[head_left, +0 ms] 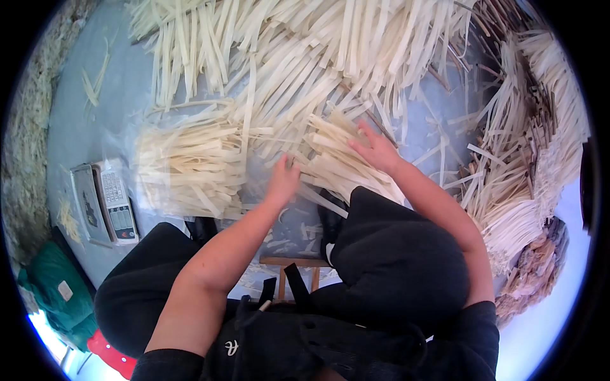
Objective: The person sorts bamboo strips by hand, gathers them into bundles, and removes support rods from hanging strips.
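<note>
A loose bundle of pale flat strips [343, 162] lies in front of me, spread between my two hands. My right hand [378, 151] is at its right side, thumb and fingers apart, with nothing gripped. At the bundle's left edge, my left hand [284, 181] has its fingers curled together; anything small between them is hidden. Left of that hand, a neater stack of strips [197, 165] lies on the floor, its left part covered by a clear plastic bag [149, 168].
A large spread of strips [305, 44] covers the far floor. Brown sticks and more strips [508, 146] are heaped at right. A digital scale [114, 200] stands at left, near a green bag [60, 289]. Below my hands is a wooden stool edge [295, 261] between my knees.
</note>
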A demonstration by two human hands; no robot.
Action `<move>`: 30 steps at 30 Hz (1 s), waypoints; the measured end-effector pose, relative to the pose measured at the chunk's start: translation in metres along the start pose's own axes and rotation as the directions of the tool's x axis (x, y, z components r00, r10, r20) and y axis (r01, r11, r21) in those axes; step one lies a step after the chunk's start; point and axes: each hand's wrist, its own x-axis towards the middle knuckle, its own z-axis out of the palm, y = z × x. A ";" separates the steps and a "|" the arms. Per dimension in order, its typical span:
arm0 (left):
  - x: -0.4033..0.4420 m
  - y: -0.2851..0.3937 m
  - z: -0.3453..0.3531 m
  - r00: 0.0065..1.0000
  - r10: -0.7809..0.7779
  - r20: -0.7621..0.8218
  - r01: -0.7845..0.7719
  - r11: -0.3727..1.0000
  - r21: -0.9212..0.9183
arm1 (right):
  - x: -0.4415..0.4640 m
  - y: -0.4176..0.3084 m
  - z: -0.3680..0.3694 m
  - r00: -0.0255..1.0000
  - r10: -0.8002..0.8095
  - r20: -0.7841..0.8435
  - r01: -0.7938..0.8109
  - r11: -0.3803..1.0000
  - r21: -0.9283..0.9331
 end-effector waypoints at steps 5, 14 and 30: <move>0.013 0.025 -0.023 0.991 0.079 0.106 -0.092 0.988 0.123 | -0.007 0.016 0.008 0.991 -0.084 -0.101 0.079 0.995 -0.058; 0.057 0.067 -0.100 0.947 0.278 0.162 -0.287 0.507 0.813 | -0.023 0.030 0.000 0.941 -0.165 -0.296 0.144 0.985 -0.092; -0.003 0.203 -0.270 0.849 0.523 0.076 -0.167 0.130 0.977 | -0.046 0.006 -0.036 0.875 -0.298 -0.382 0.328 0.945 0.015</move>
